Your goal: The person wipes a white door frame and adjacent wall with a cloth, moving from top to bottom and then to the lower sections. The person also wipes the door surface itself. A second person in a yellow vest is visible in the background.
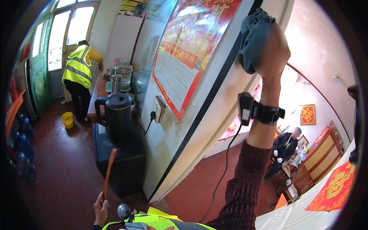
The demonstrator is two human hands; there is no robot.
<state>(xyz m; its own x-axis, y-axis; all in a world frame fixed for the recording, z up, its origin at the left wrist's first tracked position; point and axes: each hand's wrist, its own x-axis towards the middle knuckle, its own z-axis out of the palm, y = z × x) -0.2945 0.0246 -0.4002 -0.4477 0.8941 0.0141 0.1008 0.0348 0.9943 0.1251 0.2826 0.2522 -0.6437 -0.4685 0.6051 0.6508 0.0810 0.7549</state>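
Note:
My right hand (pixel 271 51), raised high, presses a bunched dark teal cloth (pixel 253 42) against the upper white door frame (pixel 230 82); the hand is partly smeared. A black strap with a small boxy device (pixel 246 109) sits on that wrist, and a thin black cable hangs from it. Low at the left, my left hand (pixel 100 209) is closed around a slim reddish-brown wooden stick (pixel 110 168) that points upward. Beside it is a round silver-grey object (pixel 124 211) whose kind I cannot make out. My yellow vest shows at the lower edge.
A black electric kettle (pixel 118 105) stands on a black cabinet (pixel 119 153) by the wall. A red calendar poster (pixel 188 53) hangs above a plugged-in socket. One person in a vest (pixel 78 67) bends near a yellow bucket (pixel 68 120); another (pixel 283 151) is in the right-hand room.

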